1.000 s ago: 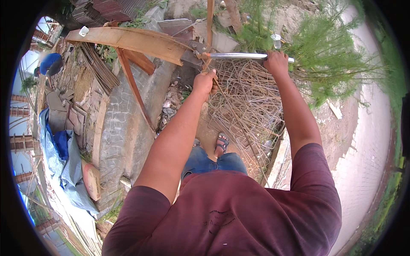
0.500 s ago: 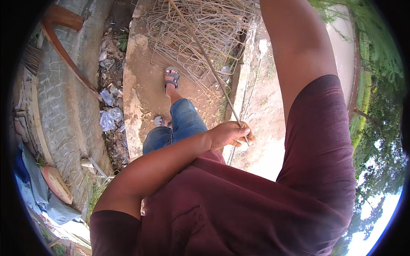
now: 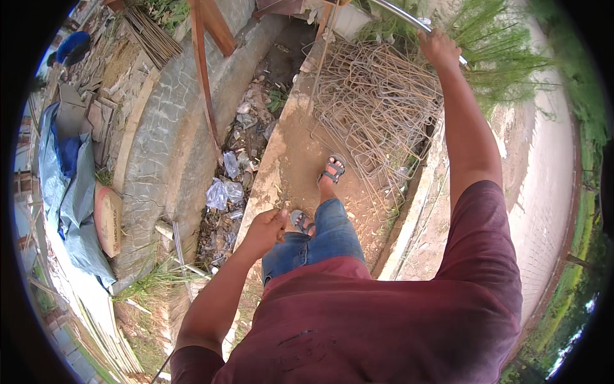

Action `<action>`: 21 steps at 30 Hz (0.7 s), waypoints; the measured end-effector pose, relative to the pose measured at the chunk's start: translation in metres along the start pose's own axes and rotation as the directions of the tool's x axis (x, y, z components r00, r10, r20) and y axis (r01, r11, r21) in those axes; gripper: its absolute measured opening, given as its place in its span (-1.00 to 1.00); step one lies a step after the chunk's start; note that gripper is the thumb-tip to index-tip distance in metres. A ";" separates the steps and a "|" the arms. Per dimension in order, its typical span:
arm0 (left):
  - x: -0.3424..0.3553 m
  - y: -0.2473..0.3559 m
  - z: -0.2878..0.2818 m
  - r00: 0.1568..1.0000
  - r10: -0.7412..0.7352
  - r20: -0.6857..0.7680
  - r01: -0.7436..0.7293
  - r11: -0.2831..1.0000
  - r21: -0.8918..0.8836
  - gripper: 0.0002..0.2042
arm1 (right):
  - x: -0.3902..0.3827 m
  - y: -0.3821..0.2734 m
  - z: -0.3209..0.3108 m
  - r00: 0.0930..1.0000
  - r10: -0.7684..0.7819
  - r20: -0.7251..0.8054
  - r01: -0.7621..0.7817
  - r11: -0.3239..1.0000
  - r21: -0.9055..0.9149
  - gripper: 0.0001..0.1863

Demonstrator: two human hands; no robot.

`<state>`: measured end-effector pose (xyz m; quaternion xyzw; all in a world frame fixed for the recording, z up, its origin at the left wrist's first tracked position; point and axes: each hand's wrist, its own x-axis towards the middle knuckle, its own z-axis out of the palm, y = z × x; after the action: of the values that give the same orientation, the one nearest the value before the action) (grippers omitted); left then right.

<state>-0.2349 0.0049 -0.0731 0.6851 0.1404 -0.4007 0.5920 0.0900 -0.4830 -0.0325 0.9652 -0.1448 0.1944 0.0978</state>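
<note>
At the upper right, my right hand is wrapped round a shiny metal pipe, its arm stretched far forward. The pipe runs up to the top edge, and its far end is out of view. My left hand is closed in front of my left thigh, on a thin metal rod. This rod slants up past the heap, though its lower stretch is hard to make out against the ground. Between the two hands lies a heap of bent steel stirrups.
My sandalled feet stand on bare soil beside the heap. Left of them is a ditch with plastic litter, then a stone wall with a leaning wooden beam. A blue tarp lies farther left; green foliage overhangs the right.
My right arm, whose hand was out of view, now shows gripping the pipe. The left hand has swung left from across my body. The view has turned, bringing in more of the wall.
</note>
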 end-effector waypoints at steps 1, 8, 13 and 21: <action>0.000 0.004 -0.031 0.991 0.059 -0.118 -0.034 0.979 0.201 -0.57 | -0.018 -0.017 -0.015 1.000 0.020 0.005 -0.020 0.999 0.030 -0.40; -0.007 0.061 -0.189 0.713 0.551 -0.433 0.006 0.613 0.790 -0.64 | -0.065 -0.054 -0.071 0.933 0.127 0.337 -0.234 0.926 0.298 -0.53; -0.010 0.064 -0.176 0.750 0.489 -0.446 0.055 0.626 0.778 -0.68 | -0.028 -0.019 -0.078 0.949 0.010 0.315 -0.112 0.945 0.308 -0.56; -0.002 0.052 -0.179 0.730 0.383 -0.567 0.150 0.719 0.679 -0.69 | -0.030 -0.008 -0.070 0.733 -0.186 0.654 -0.320 0.754 0.573 -0.55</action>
<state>-0.1331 0.1570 -0.0388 0.9574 0.1395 -0.1061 0.2294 0.0420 -0.4508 0.0171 0.9323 -0.1302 -0.1285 -0.3120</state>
